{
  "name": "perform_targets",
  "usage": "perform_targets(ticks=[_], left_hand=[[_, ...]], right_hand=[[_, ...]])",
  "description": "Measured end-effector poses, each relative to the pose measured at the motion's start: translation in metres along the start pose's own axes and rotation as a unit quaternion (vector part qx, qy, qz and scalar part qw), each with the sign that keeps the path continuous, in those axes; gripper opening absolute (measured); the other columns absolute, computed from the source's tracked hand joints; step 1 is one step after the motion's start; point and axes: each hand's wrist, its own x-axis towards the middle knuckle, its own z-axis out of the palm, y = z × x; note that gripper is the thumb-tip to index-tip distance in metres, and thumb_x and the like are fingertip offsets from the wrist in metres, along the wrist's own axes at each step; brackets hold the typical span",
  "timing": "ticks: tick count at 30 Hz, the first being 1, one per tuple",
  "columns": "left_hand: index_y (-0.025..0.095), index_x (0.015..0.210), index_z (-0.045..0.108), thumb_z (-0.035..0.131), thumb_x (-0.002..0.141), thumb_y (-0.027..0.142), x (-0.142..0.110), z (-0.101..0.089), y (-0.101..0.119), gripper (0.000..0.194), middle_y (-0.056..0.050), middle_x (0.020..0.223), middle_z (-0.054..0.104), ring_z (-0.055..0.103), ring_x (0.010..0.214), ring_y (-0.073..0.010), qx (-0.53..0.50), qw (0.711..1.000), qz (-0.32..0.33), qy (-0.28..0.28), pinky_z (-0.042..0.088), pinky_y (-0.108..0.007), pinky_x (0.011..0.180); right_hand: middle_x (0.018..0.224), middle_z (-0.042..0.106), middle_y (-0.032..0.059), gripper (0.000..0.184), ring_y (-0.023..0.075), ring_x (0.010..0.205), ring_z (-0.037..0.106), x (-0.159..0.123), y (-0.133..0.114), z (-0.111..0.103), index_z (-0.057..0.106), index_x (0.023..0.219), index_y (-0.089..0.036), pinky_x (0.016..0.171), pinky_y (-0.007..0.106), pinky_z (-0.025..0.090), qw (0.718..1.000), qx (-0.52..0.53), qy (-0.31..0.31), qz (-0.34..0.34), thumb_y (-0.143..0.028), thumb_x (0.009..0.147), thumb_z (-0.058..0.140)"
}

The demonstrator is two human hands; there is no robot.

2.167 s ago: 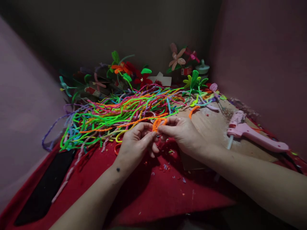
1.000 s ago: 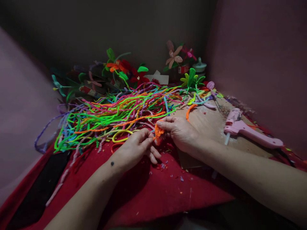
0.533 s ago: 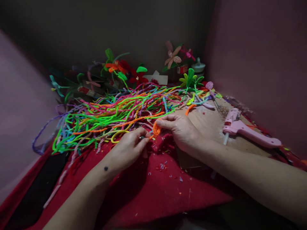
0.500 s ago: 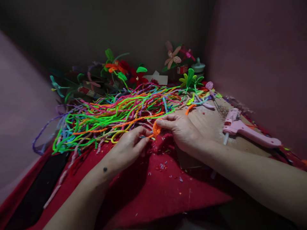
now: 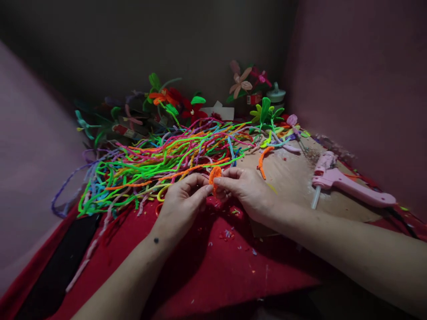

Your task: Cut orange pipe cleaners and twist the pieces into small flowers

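Between my two hands is a small coiled piece of orange pipe cleaner (image 5: 216, 178). My left hand (image 5: 182, 202) pinches its left side with thumb and fingertips. The thumb and fingers of my right hand (image 5: 250, 191) close on its right side. Just behind my hands lies a big heap of loose pipe cleaners (image 5: 167, 155) in green, pink, orange, purple and blue. A separate bent orange pipe cleaner (image 5: 261, 163) rests on the cardboard (image 5: 287, 169) beyond my right hand.
A pink glue gun (image 5: 350, 182) lies on the cardboard at right. Finished pipe-cleaner flowers (image 5: 240, 83) and a lidded jar (image 5: 276, 95) stand along the back. A black flat object (image 5: 63, 262) lies front left on the red cloth (image 5: 227, 266), which has scattered fuzz scraps.
My left hand has moved right and up against the orange coil, which now sits more upright between both hands. The view has shifted slightly.
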Motion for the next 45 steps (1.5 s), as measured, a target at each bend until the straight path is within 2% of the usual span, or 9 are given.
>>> perform_targets(ticks=[10, 20, 24, 27, 30, 34, 39, 42, 45], left_hand=[[0.016, 0.075, 0.057, 0.062, 0.075, 0.028, 0.001, 0.001, -0.002, 0.012, 0.005, 0.048, 0.053, 0.042, 0.04, -0.0067, 0.013, 1.0, -0.02, 0.006, 0.032, -0.018, 0.042], [0.015, 0.072, 0.058, 0.058, 0.075, 0.022, -0.001, -0.002, -0.002, 0.007, 0.004, 0.05, 0.055, 0.042, 0.043, -0.0063, 0.038, 0.999, -0.017, -0.023, 0.032, -0.018, 0.044], [0.014, 0.071, 0.061, 0.06, 0.072, 0.018, 0.002, -0.002, -0.004, 0.004, 0.003, 0.057, 0.059, 0.048, 0.052, -0.0072, -0.018, 0.999, -0.02, -0.039, 0.037, -0.018, 0.051], [0.014, 0.07, 0.061, 0.063, 0.072, 0.02, 0.004, -0.001, -0.007, 0.007, 0.003, 0.062, 0.059, 0.049, 0.053, -0.0069, -0.091, 0.995, -0.032, -0.019, 0.039, -0.019, 0.053], [0.015, 0.072, 0.061, 0.068, 0.069, 0.023, 0.004, -0.001, -0.008, 0.011, 0.003, 0.063, 0.059, 0.049, 0.051, -0.0065, -0.13, 0.99, -0.047, -0.015, 0.039, -0.018, 0.05], [0.019, 0.082, 0.06, 0.072, 0.067, 0.021, 0.005, -0.006, -0.005, 0.019, 0.005, 0.069, 0.06, 0.047, 0.045, -0.0045, -0.167, 0.986, -0.023, -0.008, 0.037, -0.017, 0.043], [0.019, 0.089, 0.063, 0.066, 0.075, 0.027, 0.003, -0.011, 0.0, 0.017, 0.004, 0.065, 0.058, 0.044, 0.042, -0.0038, -0.124, 0.992, 0.014, -0.031, 0.034, -0.016, 0.038], [0.018, 0.081, 0.063, 0.065, 0.076, 0.023, 0.001, -0.01, -0.002, 0.008, 0.006, 0.057, 0.053, 0.041, 0.042, -0.0025, -0.092, 0.995, 0.027, -0.031, 0.031, -0.013, 0.038], [0.017, 0.075, 0.062, 0.062, 0.078, 0.018, 0.0, -0.006, -0.004, 0.003, 0.007, 0.053, 0.051, 0.044, 0.043, -0.0025, -0.073, 0.995, 0.063, -0.013, 0.033, -0.012, 0.04]], right_hand=[[0.063, 0.06, -0.0008, 0.016, 0.0092, 0.056, 0.054, -0.003, -0.002, 0.003, 0.058, 0.068, -0.015, 0.054, 0.023, 0.042, 0.998, -0.023, 0.044, -0.025, -0.025, 0.066, 0.07], [0.06, 0.06, -0.0009, 0.009, 0.009, 0.053, 0.055, -0.001, 0.002, 0.002, 0.062, 0.066, -0.013, 0.054, 0.023, 0.045, 1.0, 0.024, 0.009, -0.007, -0.018, 0.063, 0.069], [0.064, 0.062, -0.0008, 0.011, 0.0093, 0.055, 0.056, -0.004, -0.001, 0.004, 0.064, 0.07, -0.013, 0.057, 0.023, 0.046, 0.999, 0.039, -0.009, -0.005, -0.021, 0.065, 0.069], [0.07, 0.063, -0.0012, 0.012, 0.0093, 0.061, 0.058, -0.007, -0.003, 0.007, 0.065, 0.076, -0.015, 0.06, 0.023, 0.046, 0.997, 0.064, -0.043, -0.006, -0.024, 0.069, 0.068], [0.06, 0.058, -0.0035, 0.007, 0.006, 0.052, 0.05, -0.008, -0.003, 0.006, 0.064, 0.072, -0.015, 0.051, 0.019, 0.039, 0.998, 0.013, -0.057, 0.001, -0.022, 0.074, 0.063], [0.046, 0.043, -0.0066, 0.019, 0.0052, 0.042, 0.036, -0.008, -0.003, 0.003, 0.061, 0.066, -0.014, 0.042, 0.02, 0.025, 0.994, -0.104, -0.035, -0.016, -0.026, 0.08, 0.057], [0.05, 0.037, -0.0061, 0.027, 0.005, 0.047, 0.029, -0.012, -0.006, 0.003, 0.06, 0.061, -0.012, 0.046, 0.021, 0.023, 0.973, -0.209, -0.075, -0.064, -0.025, 0.083, 0.052], [0.052, 0.035, -0.0056, 0.029, 0.0059, 0.049, 0.029, -0.013, -0.006, 0.004, 0.058, 0.06, -0.012, 0.047, 0.022, 0.023, 0.959, -0.255, -0.095, -0.079, -0.024, 0.084, 0.049], [0.055, 0.041, -0.0044, 0.029, 0.007, 0.051, 0.032, -0.012, -0.005, 0.003, 0.063, 0.066, -0.012, 0.05, 0.022, 0.026, 0.952, -0.268, -0.125, -0.081, -0.027, 0.086, 0.047]])
